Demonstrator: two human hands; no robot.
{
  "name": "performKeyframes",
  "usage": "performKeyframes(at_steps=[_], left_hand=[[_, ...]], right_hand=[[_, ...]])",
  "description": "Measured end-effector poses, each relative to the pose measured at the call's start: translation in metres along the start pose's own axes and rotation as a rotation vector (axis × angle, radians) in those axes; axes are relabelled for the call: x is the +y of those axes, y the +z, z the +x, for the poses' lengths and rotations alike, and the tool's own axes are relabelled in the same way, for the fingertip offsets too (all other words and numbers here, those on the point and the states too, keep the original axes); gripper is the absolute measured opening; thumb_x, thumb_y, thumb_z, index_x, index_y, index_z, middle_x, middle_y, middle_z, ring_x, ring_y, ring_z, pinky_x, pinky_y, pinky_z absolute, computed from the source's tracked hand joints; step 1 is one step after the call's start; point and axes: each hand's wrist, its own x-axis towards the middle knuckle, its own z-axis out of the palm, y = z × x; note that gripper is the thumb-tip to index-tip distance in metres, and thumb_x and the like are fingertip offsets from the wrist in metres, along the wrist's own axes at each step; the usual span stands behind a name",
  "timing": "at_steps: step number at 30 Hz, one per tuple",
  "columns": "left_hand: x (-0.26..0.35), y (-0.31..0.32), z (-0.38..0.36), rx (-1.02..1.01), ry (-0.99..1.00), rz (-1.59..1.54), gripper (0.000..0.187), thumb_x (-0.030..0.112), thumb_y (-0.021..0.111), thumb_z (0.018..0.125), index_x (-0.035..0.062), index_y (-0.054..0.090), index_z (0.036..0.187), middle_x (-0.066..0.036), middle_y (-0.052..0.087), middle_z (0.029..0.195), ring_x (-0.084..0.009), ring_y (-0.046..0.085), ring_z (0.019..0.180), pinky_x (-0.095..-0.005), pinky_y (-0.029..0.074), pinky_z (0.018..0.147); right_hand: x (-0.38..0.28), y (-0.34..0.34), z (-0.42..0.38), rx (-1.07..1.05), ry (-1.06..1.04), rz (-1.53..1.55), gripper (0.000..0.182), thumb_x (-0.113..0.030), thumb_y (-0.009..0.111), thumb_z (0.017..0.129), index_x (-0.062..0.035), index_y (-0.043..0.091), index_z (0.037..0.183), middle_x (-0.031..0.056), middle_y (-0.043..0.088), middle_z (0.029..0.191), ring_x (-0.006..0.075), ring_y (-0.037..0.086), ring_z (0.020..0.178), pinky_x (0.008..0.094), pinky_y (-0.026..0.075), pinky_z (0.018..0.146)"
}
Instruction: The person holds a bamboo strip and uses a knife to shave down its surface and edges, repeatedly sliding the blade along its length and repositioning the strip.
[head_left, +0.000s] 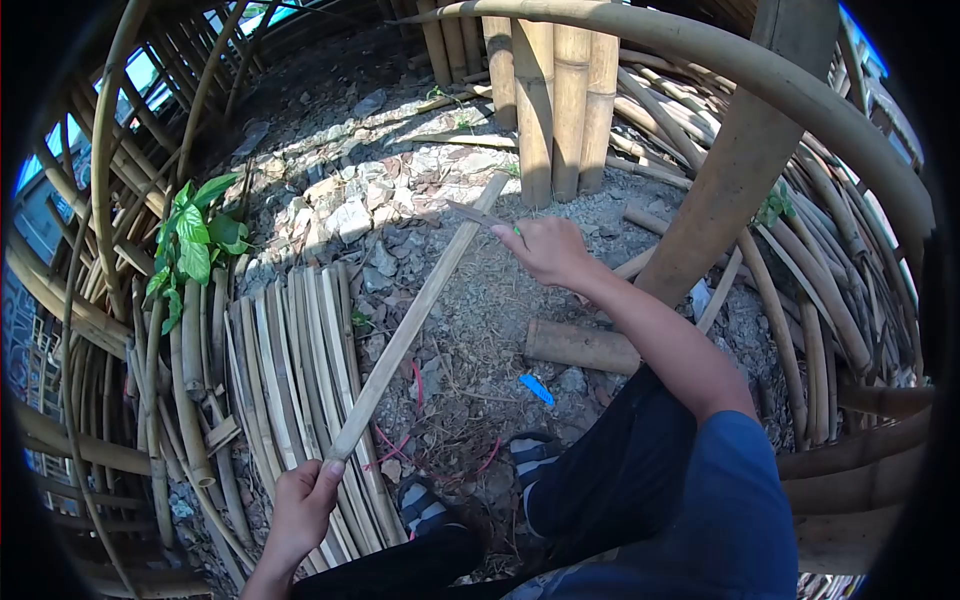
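Note:
A long, flat bamboo strip slants across the middle of the head view, its far end near the ground by upright bamboo posts. My left hand is closed around its near end, thumb on top. Above the strip's far part, my right hand grips a knife whose blade points left and overlaps the strip in this view. A bit of green shows at the knife's handle, mostly hidden by the fingers. Just beyond my left hand lies a row of similar split bamboo strips on the ground.
Several thick bamboo posts stand ahead, and a slanted post rises by my right arm. A short bamboo piece and a blue scrap lie near my feet. Leafy plant and bamboo poles are at left; more poles lie right.

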Motion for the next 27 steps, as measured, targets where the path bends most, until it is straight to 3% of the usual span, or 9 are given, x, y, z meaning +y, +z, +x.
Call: performKeyframes(at_steps=[2,6,8,14,17,19,21,23,27], left_hand=[[0.001,0.002,0.001,-0.024,-0.035,-0.037,0.043,0.032,0.059,0.103,0.0032,0.052,0.071,0.006,0.042,0.057,-0.0045,0.035,0.051,-0.0266,0.028,0.045],[0.001,0.002,0.004,-0.052,-0.061,-0.049,0.043,0.031,0.058,0.104,0.0037,0.052,0.071,0.006,0.041,0.056,-0.0039,0.034,0.051,-0.0257,0.027,0.045],[0.0,0.003,0.007,-0.053,-0.026,-0.044,0.041,0.031,0.056,0.105,0.0061,0.051,0.072,0.007,0.042,0.056,-0.0032,0.034,0.045,-0.0243,0.025,0.041],[-0.001,0.004,0.005,0.019,-0.009,0.053,0.043,0.031,0.059,0.103,0.0018,0.054,0.072,0.005,0.044,0.055,-0.0045,0.036,0.051,-0.0274,0.029,0.046],[0.001,0.003,0.005,0.006,-0.006,-0.005,0.044,0.031,0.059,0.103,0.0009,0.054,0.071,0.004,0.044,0.055,-0.0047,0.037,0.051,-0.0276,0.03,0.046],[0.0,0.001,0.003,0.013,0.001,0.003,0.044,0.03,0.059,0.103,0.0007,0.054,0.071,0.004,0.044,0.055,-0.0048,0.037,0.051,-0.0275,0.03,0.046],[-0.002,-0.001,0.001,0.017,-0.024,0.037,0.043,0.03,0.059,0.103,0.0008,0.055,0.072,0.004,0.044,0.056,-0.0046,0.036,0.051,-0.0273,0.029,0.046],[0.0,0.008,0.006,0.019,-0.015,0.021,0.043,0.03,0.059,0.103,0.0008,0.055,0.072,0.004,0.044,0.056,-0.0045,0.036,0.052,-0.0271,0.029,0.046],[0.001,0.005,0.006,0.005,-0.029,-0.012,0.043,0.03,0.06,0.103,0.0015,0.054,0.071,0.005,0.044,0.056,-0.0042,0.035,0.052,-0.0273,0.028,0.046]], right_hand=[[0.036,-0.002,0.03,-0.003,0.218,0.041,0.074,-0.057,0.033,0.103,0.0022,0.068,0.075,0.0273,0.067,0.074,0.047,0.067,0.076,0.0563,0.052,0.074],[0.011,-0.006,0.004,0.017,0.155,0.016,0.074,-0.057,0.033,0.103,0.0017,0.069,0.074,0.027,0.066,0.073,0.0468,0.067,0.075,0.056,0.052,0.074],[-0.011,-0.003,-0.01,-0.081,0.058,0.042,0.076,-0.057,0.033,0.103,0.0021,0.069,0.072,0.0265,0.066,0.071,0.0466,0.067,0.074,0.0555,0.052,0.073],[0.004,-0.011,0.01,-0.187,0.104,-0.039,0.072,-0.056,0.034,0.103,0.0009,0.07,0.076,0.0256,0.066,0.07,0.0456,0.068,0.073,0.0558,0.053,0.073],[-0.021,-0.003,-0.013,-0.099,-0.048,-0.029,0.073,-0.056,0.034,0.103,0.0002,0.071,0.076,0.0244,0.067,0.07,0.0433,0.069,0.073,0.0563,0.054,0.07],[-0.013,-0.007,-0.007,-0.099,-0.054,-0.002,0.072,-0.056,0.034,0.103,-0.0007,0.071,0.075,0.0235,0.067,0.069,0.0425,0.069,0.072,0.056,0.054,0.069],[0.008,-0.019,0.012,-0.199,-0.015,-0.187,0.07,-0.056,0.035,0.103,-0.0011,0.072,0.079,0.0233,0.067,0.069,0.0433,0.069,0.072,0.0558,0.054,0.07],[-0.001,-0.004,0.003,-0.124,0.012,-0.15,0.07,-0.056,0.035,0.103,-0.0019,0.071,0.077,0.0226,0.066,0.067,0.041,0.069,0.07,0.054,0.055,0.067],[-0.026,0.007,-0.019,-0.094,-0.104,-0.036,0.069,-0.055,0.037,0.103,-0.0006,0.068,0.073,0.0236,0.063,0.064,0.0439,0.066,0.068,0.0549,0.052,0.068]])
